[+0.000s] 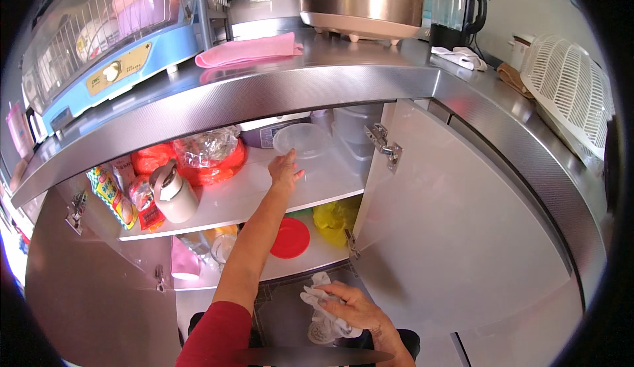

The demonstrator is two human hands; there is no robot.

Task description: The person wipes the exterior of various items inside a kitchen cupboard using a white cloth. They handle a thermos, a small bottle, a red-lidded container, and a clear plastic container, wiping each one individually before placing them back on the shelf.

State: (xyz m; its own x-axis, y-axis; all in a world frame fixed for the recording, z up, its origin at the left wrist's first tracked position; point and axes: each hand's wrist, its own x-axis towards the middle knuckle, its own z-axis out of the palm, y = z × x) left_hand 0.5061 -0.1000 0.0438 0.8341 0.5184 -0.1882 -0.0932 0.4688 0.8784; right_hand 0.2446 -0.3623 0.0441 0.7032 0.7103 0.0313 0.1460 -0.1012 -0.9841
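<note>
My left arm, in a red sleeve, reaches into an open cabinet under the counter. My left hand (285, 171) is open, fingers apart, its fingertips at the near edge of a translucent plastic container (302, 138) on the upper shelf. Whether they touch it is hard to tell. Lower down, outside the cabinet, my right hand (353, 307) is closed on a crumpled white cloth (325, 321), which hangs below its fingers.
The upper shelf (228, 202) also holds a vacuum flask (175, 194), red bags (211, 162) and stacked clear boxes (353, 139). Below are a red lid (290, 238) and yellow bag (335, 220). An open cabinet door (456, 228) stands right; the counter edge (264, 90) overhangs.
</note>
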